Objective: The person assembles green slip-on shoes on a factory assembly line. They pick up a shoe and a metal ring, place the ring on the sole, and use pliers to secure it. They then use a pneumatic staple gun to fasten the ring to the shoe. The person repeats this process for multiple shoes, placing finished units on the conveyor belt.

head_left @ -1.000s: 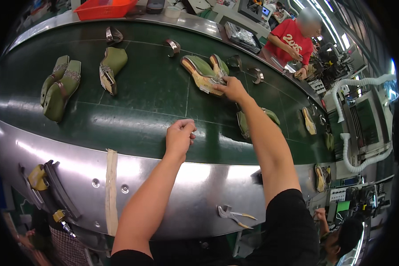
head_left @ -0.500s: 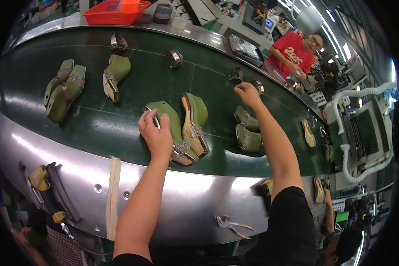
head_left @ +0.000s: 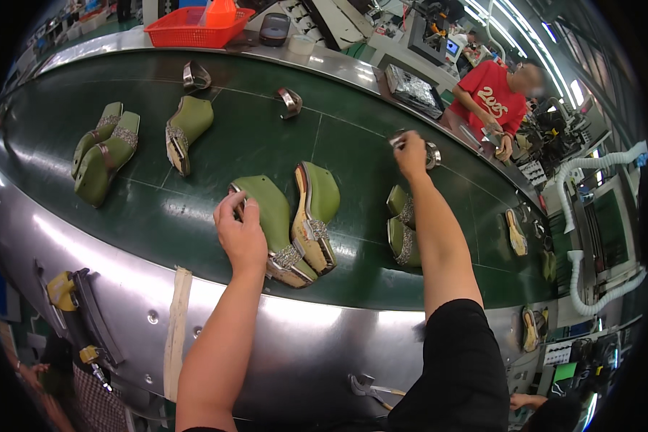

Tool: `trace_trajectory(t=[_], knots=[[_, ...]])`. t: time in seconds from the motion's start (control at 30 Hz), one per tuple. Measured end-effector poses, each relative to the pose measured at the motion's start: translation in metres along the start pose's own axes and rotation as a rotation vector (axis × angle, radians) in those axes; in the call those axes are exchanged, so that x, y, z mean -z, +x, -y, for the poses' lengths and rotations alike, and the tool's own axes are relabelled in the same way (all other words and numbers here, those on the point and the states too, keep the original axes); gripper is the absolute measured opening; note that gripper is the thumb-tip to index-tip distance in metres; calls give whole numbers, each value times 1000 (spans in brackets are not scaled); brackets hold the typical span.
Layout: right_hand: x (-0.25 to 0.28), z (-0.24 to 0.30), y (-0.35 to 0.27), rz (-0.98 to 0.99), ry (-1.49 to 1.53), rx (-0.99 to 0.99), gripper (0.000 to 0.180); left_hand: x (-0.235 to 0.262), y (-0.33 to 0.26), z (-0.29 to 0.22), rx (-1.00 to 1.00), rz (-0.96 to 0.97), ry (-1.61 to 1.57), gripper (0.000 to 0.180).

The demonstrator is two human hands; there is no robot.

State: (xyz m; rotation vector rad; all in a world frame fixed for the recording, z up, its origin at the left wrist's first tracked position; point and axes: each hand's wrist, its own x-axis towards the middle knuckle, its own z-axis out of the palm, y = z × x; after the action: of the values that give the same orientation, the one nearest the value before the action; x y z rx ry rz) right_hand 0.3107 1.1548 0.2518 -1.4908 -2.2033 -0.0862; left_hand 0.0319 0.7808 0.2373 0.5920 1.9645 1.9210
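Observation:
Two green shoe lasts with glittery straps and tan soles lie side by side on the green belt. My left hand (head_left: 241, 234) has its fingers and thumb closed at the wide end of the left shoe last (head_left: 263, 205); the right-hand shoe last (head_left: 315, 216) rests against it, untouched. Farther off to the right, my right hand (head_left: 412, 155) pinches a shiny dark curved strip (head_left: 396, 138), partly covered by the fingers. Just right of that hand sits another curved metallic strip (head_left: 433, 155). Below my right wrist lies a pair of strapped green lasts (head_left: 403, 237), partly behind my forearm.
More strapped lasts (head_left: 108, 155), a single last (head_left: 189, 129) and curved strips (head_left: 290, 104) lie on the belt (head_left: 252, 140). Pincers (head_left: 367, 389) and a yellow-black tool (head_left: 65, 295) lie on the metal edge. A red basket (head_left: 194, 36) stands beyond. A person in red (head_left: 493, 97) works opposite.
My right hand has reached the dark curved strip and closed on it. My left hand stays at the same last, its fingers drawn closer together. The whole view has shifted slightly.

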Motion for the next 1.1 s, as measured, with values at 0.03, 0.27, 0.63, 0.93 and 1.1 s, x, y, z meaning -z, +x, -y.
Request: trace_trajectory(t=[0.03,0.27,0.63,0.93,1.1], knots=[[3,-14,4,-288,168,-64,34,-2,-1,-2,2,6,-8,30],[32,-72,2,-36,899,-774,64,4,1,-2,-22,-45,-7,29],[26,45,-38,127,761,-284,29,-2,4,10,-15,-95,-21,42],[108,215,-260,387,763,-221,64,2,-13,-21,138,-143,255,79],[97,226,-277,408,969,-298,62,8,-56,-26,57,43,463,105]])
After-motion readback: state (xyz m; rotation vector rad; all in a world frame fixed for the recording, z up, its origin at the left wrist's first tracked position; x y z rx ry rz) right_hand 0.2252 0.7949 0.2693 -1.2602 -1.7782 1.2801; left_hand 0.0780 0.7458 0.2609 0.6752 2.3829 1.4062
